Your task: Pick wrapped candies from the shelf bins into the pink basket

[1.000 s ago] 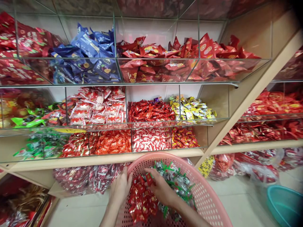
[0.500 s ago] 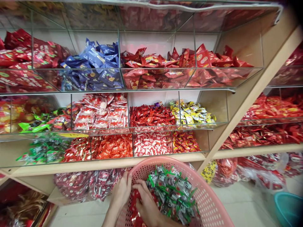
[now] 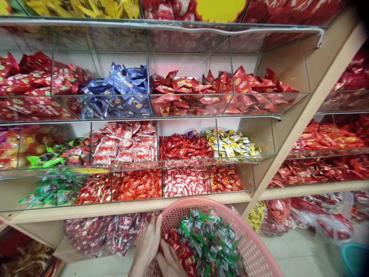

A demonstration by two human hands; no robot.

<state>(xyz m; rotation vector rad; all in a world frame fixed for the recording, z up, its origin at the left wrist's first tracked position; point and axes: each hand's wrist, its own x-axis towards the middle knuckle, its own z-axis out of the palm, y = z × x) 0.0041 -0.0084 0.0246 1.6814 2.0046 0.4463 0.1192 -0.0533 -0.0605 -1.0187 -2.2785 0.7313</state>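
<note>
A pink perforated plastic basket (image 3: 253, 238) is at the lower middle. Inside it lie green-and-clear wrapped candies (image 3: 210, 238) and, on the left, red wrapped candies (image 3: 183, 252). My left hand (image 3: 147, 243) is closed on the basket's left rim, its fingertips partly hidden. Within the basket, my right hand (image 3: 170, 261) rests low against the left side, close to my left hand and beside the red candies. Its fingers look loosely stretched, with no candy visible in them; its lower part is cut off by the frame.
Beyond the basket stands a candy shelf (image 3: 129, 209) with clear-walled compartments, including blue packets (image 3: 123, 84) and red-and-white candies (image 3: 187, 181). A slanted wooden divider (image 3: 288, 142) rises on the right. Bagged candies (image 3: 86, 234) lie below; a teal tub (image 3: 356, 257) stands at lower right.
My right hand has drawn down and left off the red candies, uncovering more of them. My left hand stays at the rim. The view has tilted up slightly, showing more upper shelf.
</note>
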